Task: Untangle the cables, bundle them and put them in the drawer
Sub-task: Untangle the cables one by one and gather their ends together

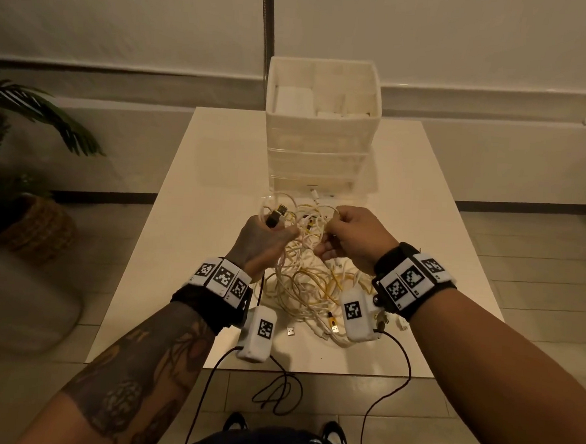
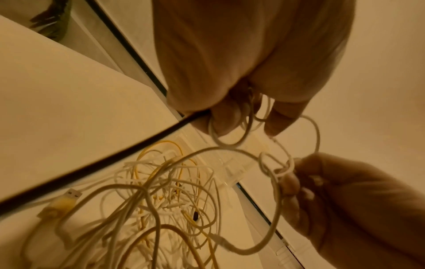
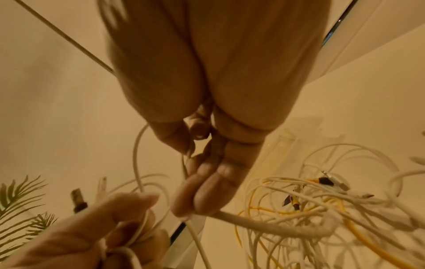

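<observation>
A tangle of thin white and yellow cables (image 1: 307, 277) lies on the pale cream rectangular table (image 1: 197, 195), some with black-and-yellow plugs. The white plastic drawer unit (image 1: 321, 131) stands at its far edge. Black wristbands (image 1: 415, 280) bear black-and-white square markers.

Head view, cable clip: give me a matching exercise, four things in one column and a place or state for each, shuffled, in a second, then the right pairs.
Things:
1. left hand
2. right hand
3. cable tangle
4. drawer unit

Places or states:
A. stands at the far end of the table, drawers shut
B. grips white loops, with a dark USB plug sticking up above it
C. pinches a white cable near the top of the heap
D. white and yellow, lying partly on the table between the wrists

Pairs: 1-B, 2-C, 3-D, 4-A
</observation>
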Available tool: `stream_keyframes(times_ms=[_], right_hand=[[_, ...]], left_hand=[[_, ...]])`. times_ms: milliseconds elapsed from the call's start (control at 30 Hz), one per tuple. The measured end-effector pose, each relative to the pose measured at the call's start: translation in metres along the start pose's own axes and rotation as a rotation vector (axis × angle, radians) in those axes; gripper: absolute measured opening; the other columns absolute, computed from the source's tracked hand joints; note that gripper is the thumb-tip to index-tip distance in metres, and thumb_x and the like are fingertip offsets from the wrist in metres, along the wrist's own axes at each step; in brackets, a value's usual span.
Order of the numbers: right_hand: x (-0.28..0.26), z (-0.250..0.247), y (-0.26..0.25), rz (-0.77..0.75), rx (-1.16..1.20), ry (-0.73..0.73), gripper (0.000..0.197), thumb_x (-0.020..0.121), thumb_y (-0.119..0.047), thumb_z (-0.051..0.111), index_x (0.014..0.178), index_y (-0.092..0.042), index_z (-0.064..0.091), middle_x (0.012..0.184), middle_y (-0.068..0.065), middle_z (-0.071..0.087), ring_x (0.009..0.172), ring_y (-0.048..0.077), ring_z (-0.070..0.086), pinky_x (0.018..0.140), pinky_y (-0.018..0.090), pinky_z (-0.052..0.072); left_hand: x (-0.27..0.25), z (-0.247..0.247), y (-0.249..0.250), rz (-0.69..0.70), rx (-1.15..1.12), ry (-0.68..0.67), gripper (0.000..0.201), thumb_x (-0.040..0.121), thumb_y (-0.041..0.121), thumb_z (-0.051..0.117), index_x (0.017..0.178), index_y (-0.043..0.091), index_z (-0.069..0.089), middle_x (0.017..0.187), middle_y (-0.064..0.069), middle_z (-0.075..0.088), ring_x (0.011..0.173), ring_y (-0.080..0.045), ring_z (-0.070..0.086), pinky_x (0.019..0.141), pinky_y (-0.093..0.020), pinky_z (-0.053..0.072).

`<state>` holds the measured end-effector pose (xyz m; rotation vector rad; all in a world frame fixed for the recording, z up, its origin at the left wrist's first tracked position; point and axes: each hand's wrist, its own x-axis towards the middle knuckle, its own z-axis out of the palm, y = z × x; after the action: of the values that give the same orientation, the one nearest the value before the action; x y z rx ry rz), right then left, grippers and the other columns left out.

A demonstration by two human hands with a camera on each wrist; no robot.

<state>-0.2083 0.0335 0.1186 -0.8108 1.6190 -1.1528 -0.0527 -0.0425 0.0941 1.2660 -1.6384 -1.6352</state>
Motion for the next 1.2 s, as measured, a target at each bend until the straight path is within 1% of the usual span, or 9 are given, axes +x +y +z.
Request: stream_keyframes(times_ms=[167, 300, 433, 533, 700, 800, 867, 1100, 1200], right_hand=[[0.002, -0.011, 0.001, -0.028, -0.053, -0.045, 0.039, 0.086, 0.013, 0.055, 0.063, -0.012, 0.037, 0.066, 0.022, 0.053, 0.06, 0.027, 0.071, 0.052, 0.032, 0.055], [0.003, -0.012, -0.001, -0.07, -0.055, -0.001, 0.036, 0.084, 0.014, 0.061, 0.066, -0.01, 0.041, 0.062, 0.02, 0.055, 0.057, 0.026, 0.069, 0.052, 0.033, 0.056], [0.004, -0.007, -0.005, -0.107, 0.015, 0.005, 0.028, 0.085, 0.014, 0.062, 0.073, -0.007, 0.046, 0.053, 0.009, 0.062, 0.051, 0.022, 0.066, 0.048, 0.029, 0.054], [0.004, -0.002, -0.007, -0.095, 0.114, 0.021, 0.026, 0.089, 0.01, 0.06, 0.075, -0.006, 0.046, 0.059, 0.013, 0.063, 0.049, 0.022, 0.064, 0.045, 0.029, 0.053], [0.002, 0.0, -0.01, -0.03, 0.243, 0.022, 0.02, 0.098, -0.004, 0.053, 0.079, -0.009, 0.046, 0.067, 0.011, 0.061, 0.047, 0.017, 0.058, 0.043, 0.025, 0.047], [0.002, 0.0, -0.013, -0.012, 0.188, -0.025, 0.019, 0.098, -0.006, 0.053, 0.08, -0.009, 0.047, 0.062, 0.007, 0.059, 0.043, 0.016, 0.052, 0.04, 0.023, 0.041], [0.002, -0.003, -0.015, 0.002, 0.123, -0.055, 0.018, 0.096, -0.005, 0.054, 0.08, -0.009, 0.048, 0.058, 0.005, 0.058, 0.042, 0.015, 0.049, 0.042, 0.024, 0.041], [0.0, -0.009, -0.018, 0.034, -0.01, -0.12, 0.02, 0.095, 0.001, 0.051, 0.078, -0.009, 0.05, 0.056, 0.01, 0.052, 0.04, 0.016, 0.049, 0.04, 0.023, 0.04], [-0.002, -0.002, -0.016, -0.082, -0.074, -0.084, 0.017, 0.093, 0.002, 0.056, 0.079, -0.006, 0.049, 0.051, 0.009, 0.048, 0.038, 0.015, 0.046, 0.039, 0.022, 0.036]], left_hand=[[0.002, -0.004, 0.004, 0.012, -0.083, 0.115, 0.042, 0.083, 0.026, 0.075, 0.058, 0.022, 0.041, 0.043, 0.011, 0.035, 0.041, -0.009, 0.029, 0.048, -0.028, 0.027], [0.001, -0.008, 0.007, 0.06, -0.045, 0.055, 0.05, 0.071, 0.027, 0.086, 0.057, 0.024, 0.038, 0.047, 0.011, 0.034, 0.044, -0.008, 0.03, 0.045, -0.025, 0.029], [-0.003, -0.004, 0.007, 0.063, -0.004, -0.008, 0.045, 0.05, 0.029, 0.095, 0.069, 0.014, 0.057, 0.063, 0.004, 0.055, 0.06, -0.012, 0.054, 0.058, -0.028, 0.048], [-0.005, 0.001, 0.007, 0.069, -0.029, -0.036, 0.032, 0.056, 0.012, 0.092, 0.074, 0.01, 0.065, 0.069, 0.004, 0.071, 0.073, -0.017, 0.07, 0.073, -0.037, 0.058], [-0.006, 0.003, 0.005, 0.053, 0.11, 0.038, 0.036, 0.045, 0.026, 0.084, 0.075, 0.015, 0.067, 0.081, -0.004, 0.073, 0.078, -0.021, 0.069, 0.069, -0.043, 0.059], [-0.008, 0.01, 0.003, 0.055, 0.089, 0.041, 0.019, 0.06, 0.024, 0.08, 0.056, 0.021, 0.061, 0.052, 0.012, 0.06, 0.051, -0.011, 0.055, 0.053, -0.032, 0.045], [-0.009, 0.014, 0.001, 0.076, 0.095, 0.053, 0.029, 0.066, 0.024, 0.078, 0.047, 0.026, 0.056, 0.045, 0.015, 0.05, 0.045, -0.008, 0.044, 0.054, -0.029, 0.038], [-0.013, 0.017, -0.002, 0.123, 0.075, 0.154, 0.037, 0.063, 0.03, 0.089, 0.06, 0.024, 0.053, 0.046, 0.012, 0.055, 0.043, 0.002, 0.047, 0.047, -0.022, 0.039], [-0.007, 0.018, -0.002, 0.05, 0.241, 0.156, 0.034, 0.054, 0.025, 0.089, 0.073, 0.012, 0.064, 0.067, 0.001, 0.068, 0.063, -0.015, 0.063, 0.054, -0.032, 0.052]])
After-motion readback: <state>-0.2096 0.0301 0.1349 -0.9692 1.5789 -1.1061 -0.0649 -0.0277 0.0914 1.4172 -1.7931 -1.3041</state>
